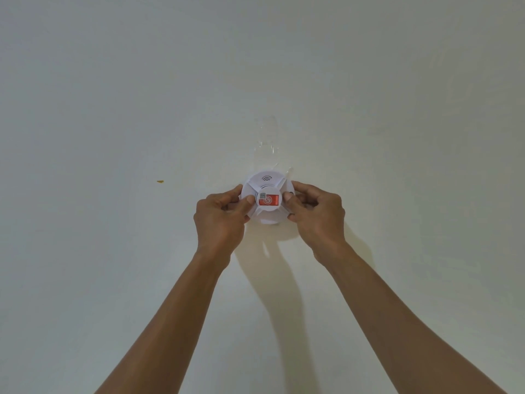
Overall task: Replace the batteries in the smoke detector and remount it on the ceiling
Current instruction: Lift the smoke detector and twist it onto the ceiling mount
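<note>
White plastic fills the space between my hands: the smoke detector point(267, 201), a round, shallow disc, sits flat against the pale ceiling point(142, 95) with its face turned straight down toward me. Being round, it has no real long axis; its short axis runs perpendicular to the ceiling. Four raised ribs radiate from the middle of its face, and the small sound-wave mark sits on the far side, away from me. A red and white sticker point(268, 199) covers the centre, its long side running left to right between my thumbs. My left hand point(220, 216) is grasping the detector's left rim, thumb pressed onto the face beside the sticker and fingers curled round the edge toward the ceiling. My right hand point(316, 213) is closed on the right rim the same way, thumb tip touching the face just right of the sticker. Both forearms reach up from the bottom corners and throw soft shadows on the ceiling below the detector. Clear tape point(268, 149) glints on the ceiling just beyond the far edge of the detector. Well off to the left, a small yellow speck point(160, 181) marks the paint.
</note>
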